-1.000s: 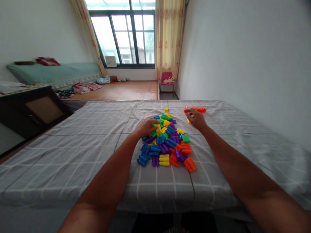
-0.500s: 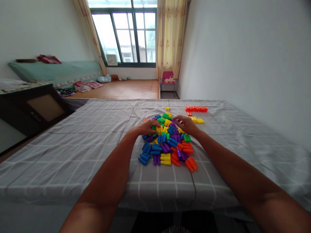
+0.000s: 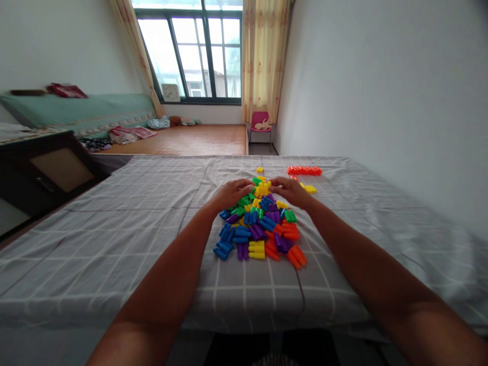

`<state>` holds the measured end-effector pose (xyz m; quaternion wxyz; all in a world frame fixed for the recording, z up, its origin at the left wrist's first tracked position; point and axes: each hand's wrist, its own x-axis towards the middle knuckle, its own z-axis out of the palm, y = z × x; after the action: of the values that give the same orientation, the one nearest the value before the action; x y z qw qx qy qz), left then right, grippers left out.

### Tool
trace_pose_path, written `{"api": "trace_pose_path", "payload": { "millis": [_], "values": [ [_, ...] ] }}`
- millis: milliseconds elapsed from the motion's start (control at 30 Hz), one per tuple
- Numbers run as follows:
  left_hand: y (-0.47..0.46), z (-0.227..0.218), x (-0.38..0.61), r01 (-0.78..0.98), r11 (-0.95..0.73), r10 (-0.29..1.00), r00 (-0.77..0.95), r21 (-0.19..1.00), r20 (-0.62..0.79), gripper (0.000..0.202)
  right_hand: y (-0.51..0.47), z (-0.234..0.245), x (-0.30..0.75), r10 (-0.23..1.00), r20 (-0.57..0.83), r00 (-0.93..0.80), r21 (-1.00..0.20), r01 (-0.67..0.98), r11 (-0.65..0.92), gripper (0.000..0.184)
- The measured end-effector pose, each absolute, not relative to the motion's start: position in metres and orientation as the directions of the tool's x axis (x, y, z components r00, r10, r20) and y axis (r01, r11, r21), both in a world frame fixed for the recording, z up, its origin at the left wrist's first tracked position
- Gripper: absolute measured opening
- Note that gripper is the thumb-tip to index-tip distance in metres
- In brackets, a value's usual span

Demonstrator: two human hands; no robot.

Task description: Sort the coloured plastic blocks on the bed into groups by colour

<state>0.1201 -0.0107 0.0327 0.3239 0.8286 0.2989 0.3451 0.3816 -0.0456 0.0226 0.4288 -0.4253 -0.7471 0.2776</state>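
A heap of plastic building blocks in blue, purple, green, yellow and orange lies on the checked cloth, among them a blue block [image 3: 241, 232] and a purple block [image 3: 257, 232]. At its far side, my left hand [image 3: 235, 194] and my right hand [image 3: 290, 191] face each other with yellow building blocks [image 3: 262, 189] between their fingertips. Both hands are closed on these yellow pieces, slightly above the heap. Whether the pieces are joined I cannot tell. Some fingertips are hidden behind the blocks.
A row of orange blocks [image 3: 304, 171] lies beyond my right hand, with yellow blocks [image 3: 308, 188] nearer. One small yellow block [image 3: 260, 170] sits behind the heap. The grey checked cloth [image 3: 152, 218] covers the table. A dark cabinet [image 3: 49, 178] stands at the left.
My left hand has moved forward and right from the heap with yellow blocks. My right hand has closed in towards it, and the yellow pieces now meet between the hands.
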Motion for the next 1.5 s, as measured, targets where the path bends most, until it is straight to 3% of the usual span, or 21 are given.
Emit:
{"api": "trace_pose_path", "payload": {
  "millis": [100,167,267,367,500,700,867,1000,1100,1200,1300,1400,1500],
  "values": [
    [0.008,0.023,0.106,0.346,-0.575,0.806,0.394,0.742,0.441,0.047,-0.041,0.029,0.428,0.967,0.227,-0.112,-0.884,0.392,0.253,0.040],
    [0.021,0.013,0.097,0.370,-0.536,0.843,0.275,0.759,0.462,0.043,-0.039,0.029,0.458,0.998,0.038,-0.055,-0.883,0.465,0.059,0.037],
    [0.033,-0.001,0.089,0.421,-0.498,0.866,0.198,0.758,0.459,0.037,-0.037,0.024,0.484,0.978,-0.208,0.024,-0.759,0.626,-0.177,0.033],
    [0.036,-0.010,0.086,0.532,-0.476,0.876,0.215,0.700,0.433,0.034,-0.034,0.019,0.487,0.957,-0.265,0.116,-0.651,0.711,-0.267,0.030],
    [0.036,-0.014,0.082,0.644,-0.449,0.884,0.222,0.619,0.411,0.031,-0.036,0.023,0.483,0.962,-0.220,0.161,-0.533,0.806,-0.257,0.035],
    [0.037,-0.018,0.083,0.653,-0.460,0.880,0.243,0.602,0.409,0.031,-0.040,0.025,0.479,0.983,-0.181,0.040,-0.340,0.935,-0.100,0.029],
    [0.030,-0.017,0.096,0.630,-0.603,0.790,0.386,0.489,0.476,0.030,-0.033,0.019,0.466,0.995,0.102,-0.007,-0.204,0.979,0.028,0.022],
    [0.021,-0.015,0.110,0.549,-0.741,0.666,0.529,0.387,0.526,0.029,-0.027,0.008,0.418,0.910,0.383,-0.160,-0.311,0.905,0.291,0.028],
    [0.018,-0.015,0.115,0.488,-0.812,0.583,0.648,0.321,0.490,0.028,-0.021,-0.005,0.379,0.859,0.405,-0.315,-0.313,0.834,0.454,0.036],
    [0.017,-0.017,0.115,0.457,-0.835,0.550,0.696,0.306,0.461,0.026,-0.016,-0.013,0.362,0.855,0.357,-0.377,-0.308,0.816,0.489,0.033],
    [0.019,-0.019,0.113,0.514,-0.800,0.600,0.660,0.311,0.451,0.027,-0.016,-0.013,0.361,0.845,0.383,-0.372,-0.366,0.779,0.509,0.021],
    [0.021,-0.020,0.110,0.607,-0.736,0.671,0.595,0.299,0.442,0.031,-0.021,-0.008,0.363,0.869,0.418,-0.266,-0.514,0.719,0.467,0.015],
    [0.022,-0.021,0.107,0.654,-0.686,0.720,0.548,0.318,0.426,0.033,-0.026,0.001,0.374,0.910,0.368,-0.188,-0.710,0.575,0.406,0.034]
  ]
}}
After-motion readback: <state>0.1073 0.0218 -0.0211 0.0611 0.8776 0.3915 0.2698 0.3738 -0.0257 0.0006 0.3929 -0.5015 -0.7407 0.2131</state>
